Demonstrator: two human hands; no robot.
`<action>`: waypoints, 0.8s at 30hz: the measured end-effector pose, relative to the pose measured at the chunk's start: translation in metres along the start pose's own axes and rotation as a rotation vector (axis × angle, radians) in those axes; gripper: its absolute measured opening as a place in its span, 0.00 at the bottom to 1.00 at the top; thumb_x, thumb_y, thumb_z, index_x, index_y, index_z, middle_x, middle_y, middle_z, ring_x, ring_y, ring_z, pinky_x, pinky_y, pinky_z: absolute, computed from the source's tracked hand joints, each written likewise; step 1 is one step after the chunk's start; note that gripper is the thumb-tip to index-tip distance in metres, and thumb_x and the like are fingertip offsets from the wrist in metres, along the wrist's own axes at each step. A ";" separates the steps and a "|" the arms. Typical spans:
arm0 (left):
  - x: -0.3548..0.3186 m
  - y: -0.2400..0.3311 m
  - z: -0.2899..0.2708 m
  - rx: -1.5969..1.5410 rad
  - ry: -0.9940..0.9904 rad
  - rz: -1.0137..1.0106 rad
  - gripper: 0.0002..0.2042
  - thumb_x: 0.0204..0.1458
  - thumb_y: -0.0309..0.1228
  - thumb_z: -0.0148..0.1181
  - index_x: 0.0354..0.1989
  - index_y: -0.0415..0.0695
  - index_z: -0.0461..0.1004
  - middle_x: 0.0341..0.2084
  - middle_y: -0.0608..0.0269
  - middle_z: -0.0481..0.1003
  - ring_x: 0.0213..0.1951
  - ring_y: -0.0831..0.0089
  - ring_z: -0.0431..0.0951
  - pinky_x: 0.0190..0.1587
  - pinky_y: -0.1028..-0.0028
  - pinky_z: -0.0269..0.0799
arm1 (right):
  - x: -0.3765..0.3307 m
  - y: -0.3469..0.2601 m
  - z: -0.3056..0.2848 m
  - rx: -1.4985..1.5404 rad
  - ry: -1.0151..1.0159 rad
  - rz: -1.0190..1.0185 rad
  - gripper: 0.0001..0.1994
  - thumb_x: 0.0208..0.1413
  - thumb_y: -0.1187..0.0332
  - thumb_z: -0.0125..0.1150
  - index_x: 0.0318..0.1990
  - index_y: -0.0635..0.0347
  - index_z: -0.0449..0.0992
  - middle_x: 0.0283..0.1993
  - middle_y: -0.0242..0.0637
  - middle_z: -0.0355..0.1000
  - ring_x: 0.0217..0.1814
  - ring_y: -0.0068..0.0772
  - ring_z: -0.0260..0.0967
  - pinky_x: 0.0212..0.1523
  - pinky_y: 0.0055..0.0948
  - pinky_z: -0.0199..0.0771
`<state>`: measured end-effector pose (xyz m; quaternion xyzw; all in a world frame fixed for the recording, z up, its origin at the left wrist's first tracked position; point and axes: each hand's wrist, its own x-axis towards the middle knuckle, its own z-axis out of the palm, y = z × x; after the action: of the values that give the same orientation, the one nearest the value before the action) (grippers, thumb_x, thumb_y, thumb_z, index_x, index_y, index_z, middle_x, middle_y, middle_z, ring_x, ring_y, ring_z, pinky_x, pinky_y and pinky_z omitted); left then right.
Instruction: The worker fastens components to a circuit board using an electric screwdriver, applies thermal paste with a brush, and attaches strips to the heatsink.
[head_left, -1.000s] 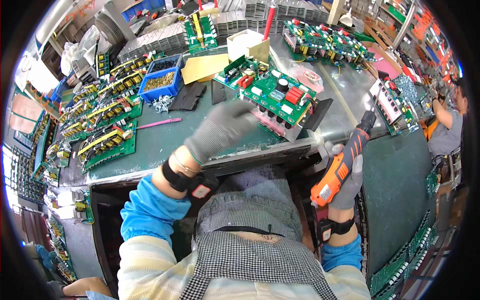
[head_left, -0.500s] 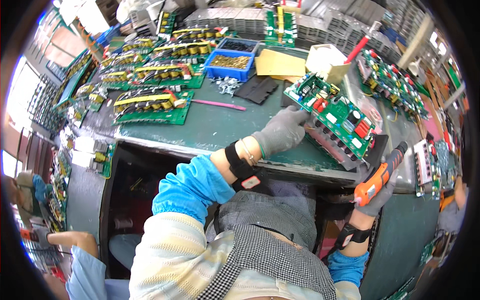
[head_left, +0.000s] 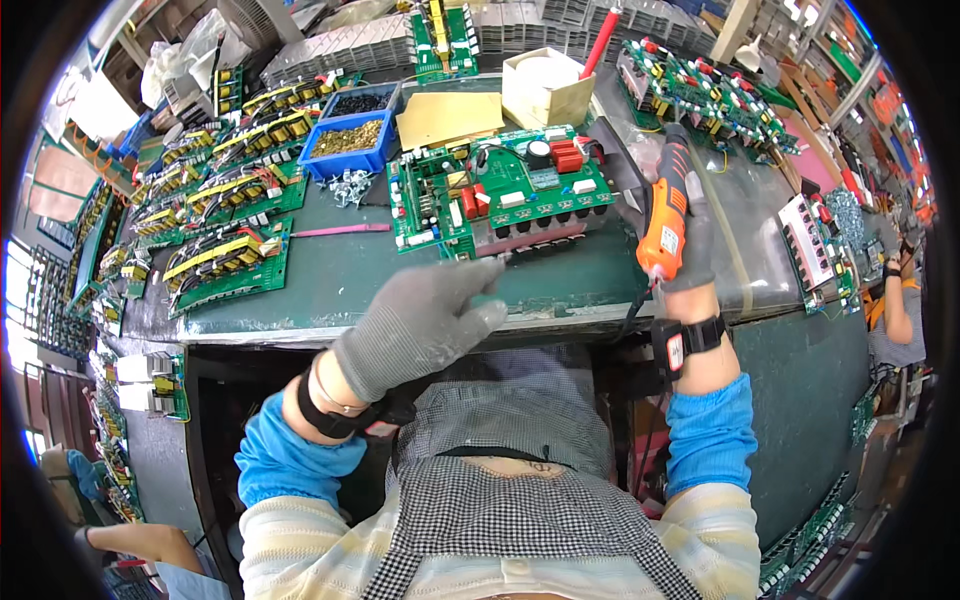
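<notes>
A green circuit board [head_left: 520, 204] with red and white parts lies on the bench in front of me, a greyish metal strip along its near side. My left hand [head_left: 415, 325], in a grey glove, is just short of the board's near edge. Its fingers reach to the right with the thumb apart, and nothing is in it. To the right of the board, my gloved right hand [head_left: 698, 240] is wrapped round an orange and black electric screwdriver [head_left: 664, 225]. The tool's narrow end points toward me.
Blue bins [head_left: 350, 145] hold brass-coloured and black small parts, with loose metal pieces [head_left: 350, 187] beside them. A pink stick [head_left: 342, 229], yellow card [head_left: 448, 119] and white box [head_left: 548, 90] lie around the board. Several more boards [head_left: 225, 265] fill the left. A co-worker's arm [head_left: 150, 545] shows lower left.
The circuit board has turned and now lies lengthwise before me. My left hand has come off it and drawn back. My right hand has brought the screwdriver up beside the board. The view has shifted.
</notes>
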<state>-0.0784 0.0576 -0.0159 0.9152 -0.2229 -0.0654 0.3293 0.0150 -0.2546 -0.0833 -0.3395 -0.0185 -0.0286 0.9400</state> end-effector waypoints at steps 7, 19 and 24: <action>0.100 0.027 0.012 0.659 0.348 0.248 0.32 0.52 0.52 0.62 0.61 0.45 0.67 0.59 0.52 0.68 0.61 0.49 0.66 0.63 0.54 0.62 | -0.073 -0.021 -0.003 -0.180 0.201 0.008 0.24 0.64 0.47 0.52 0.49 0.62 0.71 0.34 0.35 0.76 0.33 0.25 0.74 0.39 0.27 0.79; 0.112 0.026 0.030 0.731 0.171 0.092 0.36 0.51 0.56 0.62 0.63 0.46 0.62 0.61 0.56 0.65 0.60 0.57 0.70 0.65 0.48 0.55 | -0.118 -0.001 0.018 -0.362 -0.043 -0.112 0.25 0.65 0.47 0.44 0.47 0.64 0.70 0.44 0.38 0.70 0.55 0.43 0.68 0.69 0.47 0.57; 0.086 0.009 -0.011 0.358 0.406 0.205 0.34 0.52 0.51 0.63 0.63 0.43 0.64 0.60 0.49 0.68 0.60 0.54 0.70 0.63 0.53 0.61 | -0.136 0.000 0.037 -0.503 -0.069 -0.164 0.29 0.58 0.43 0.53 0.46 0.65 0.70 0.40 0.38 0.68 0.51 0.47 0.70 0.67 0.51 0.59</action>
<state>-0.0022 0.0194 0.0006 0.9257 -0.2519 0.1933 0.2055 -0.1213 -0.2260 -0.0624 -0.5606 -0.0705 -0.0967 0.8194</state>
